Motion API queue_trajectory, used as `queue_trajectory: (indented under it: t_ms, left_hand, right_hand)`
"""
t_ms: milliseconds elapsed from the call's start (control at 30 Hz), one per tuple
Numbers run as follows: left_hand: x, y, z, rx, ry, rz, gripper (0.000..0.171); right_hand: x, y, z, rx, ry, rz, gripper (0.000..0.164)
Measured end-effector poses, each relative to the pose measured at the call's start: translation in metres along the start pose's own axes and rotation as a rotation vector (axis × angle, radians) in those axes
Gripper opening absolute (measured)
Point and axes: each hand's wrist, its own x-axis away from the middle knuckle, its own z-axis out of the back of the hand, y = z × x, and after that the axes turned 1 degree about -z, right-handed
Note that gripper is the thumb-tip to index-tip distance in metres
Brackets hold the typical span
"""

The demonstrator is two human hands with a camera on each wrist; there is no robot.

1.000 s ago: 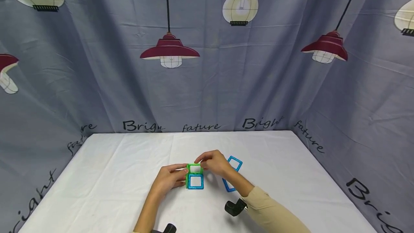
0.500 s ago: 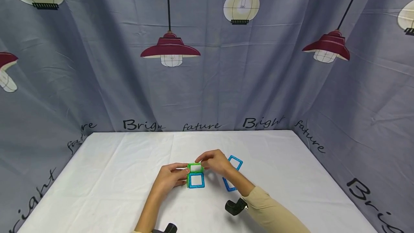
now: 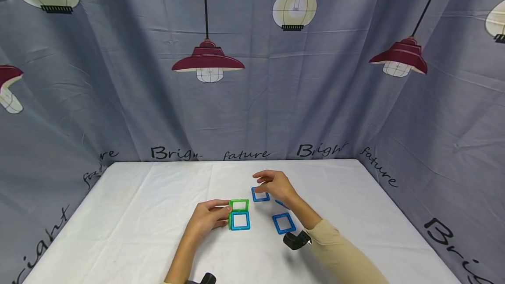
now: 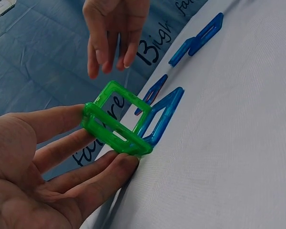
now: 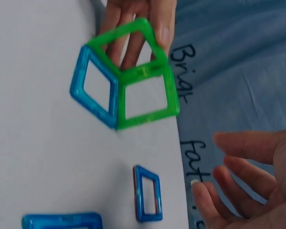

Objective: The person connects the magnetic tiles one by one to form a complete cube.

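My left hand (image 3: 209, 216) grips a small joined set of magnetic tiles by its left side. In the left wrist view, the set shows two green square tiles (image 4: 117, 136) meeting at an angle, with a blue square tile (image 4: 168, 114) attached. The green tile (image 3: 239, 205) at the back and the blue tile (image 3: 240, 221) in front face the head camera. My right hand (image 3: 276, 185) hovers over a loose blue tile (image 3: 260, 195) behind the set. In the right wrist view, its fingers (image 5: 248, 176) are spread, relaxed and hold nothing.
To the right of the set lies another loose blue tile (image 3: 284, 223). A further blue tile (image 3: 282, 204) is mostly hidden by my right forearm. A white cloth (image 3: 158, 214) covers the table, and a grey-blue curtain (image 3: 252, 113) hangs behind its far edge.
My right hand has let go of the back green tile and moved right and away, uncovering a loose blue tile. The left hand keeps its hold, with the set in place.
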Motion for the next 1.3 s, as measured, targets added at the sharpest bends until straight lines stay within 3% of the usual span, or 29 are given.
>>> queue_trajectory:
  t_ms: [200,500,733,1000,1300]
  left_hand:
    - [-0.001,-0.001,0.001,0.012,-0.008,-0.005,0.041]
    - [-0.001,-0.001,0.002,0.024,-0.012,0.008,0.04]
    - [-0.001,-0.001,0.002,0.026,-0.01,0.013,0.041]
    - [-0.001,-0.001,0.002,0.031,-0.018,0.013,0.043]
    - [-0.001,-0.002,0.001,0.03,-0.012,0.014,0.042]
  right_hand:
    - [-0.014,0.017,0.008,0.089,0.011,-0.032,0.047]
    - [-0.022,0.046,0.003,0.252,0.024,-0.025,0.057]
    - [-0.023,0.05,0.001,0.315,-0.027,-0.029,0.064]
    - [-0.023,0.052,0.0,0.354,-0.035,-0.036,0.056]
    - [-0.018,0.05,0.0,0.37,-0.039,0.022,0.052]
